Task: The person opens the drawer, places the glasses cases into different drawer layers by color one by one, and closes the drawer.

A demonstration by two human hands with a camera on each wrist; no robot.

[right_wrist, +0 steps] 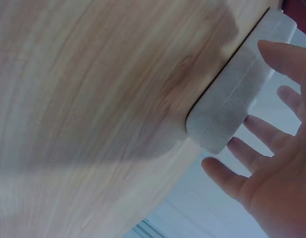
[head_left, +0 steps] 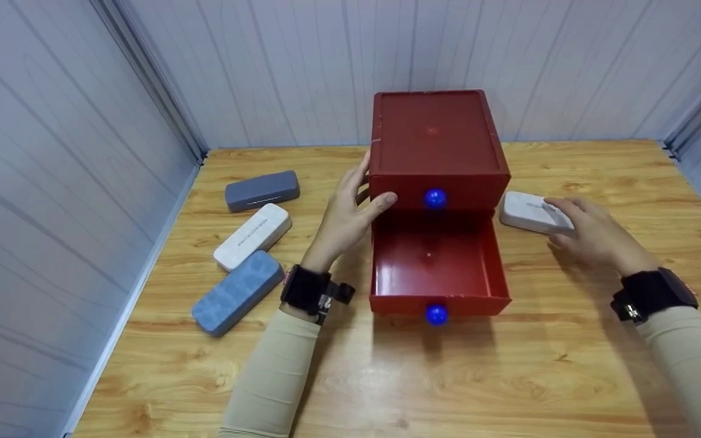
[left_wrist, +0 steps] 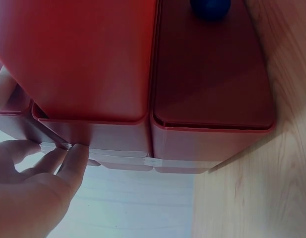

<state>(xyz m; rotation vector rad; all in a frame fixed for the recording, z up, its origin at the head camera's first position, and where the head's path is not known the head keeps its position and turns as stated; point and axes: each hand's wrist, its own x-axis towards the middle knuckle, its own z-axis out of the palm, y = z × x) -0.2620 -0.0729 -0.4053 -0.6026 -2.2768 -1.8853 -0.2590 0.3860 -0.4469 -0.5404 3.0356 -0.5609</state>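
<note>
Dark red cabinet (head_left: 437, 137), edge in left hand's (head_left: 345, 210) grip — rounded white case (head_left: 524, 210) beneath loose-fingered right hand (head_left: 597, 232).

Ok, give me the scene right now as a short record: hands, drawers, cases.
left hand: against the red cabinet's left side, thumb over its front
right hand: at the right-hand white case, fingers around it; firm grip not clear
top drawer: closed
middle drawer: pulled out
bottom drawer: closed, seen from the left wrist
cases left of cabinet: grey case farthest back, left-hand white case between, blue case nearest
surface: wood-grain table
</note>
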